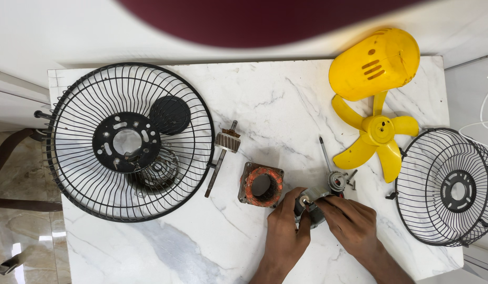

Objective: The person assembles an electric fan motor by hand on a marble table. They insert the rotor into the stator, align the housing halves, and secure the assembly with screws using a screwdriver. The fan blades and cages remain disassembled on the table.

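Observation:
Both my hands meet near the front of the white marble table [265, 94]. My left hand [284, 231] and my right hand [352, 223] grip a small grey metal motor part [311, 202] between them, fingers pinching its round end. Just left of them lies a stator with orange windings [261, 184]. A rotor on a shaft [223, 152] lies further left. Beside my right hand rest a small metal piece with a thin rod [334, 176] and a few loose screws [351, 179].
A large black wire fan guard [128, 142] with a round black cap covers the left of the table. A yellow fan blade [378, 134] and yellow motor cover [375, 63] lie at the back right. A second black guard [449, 186] overhangs the right edge.

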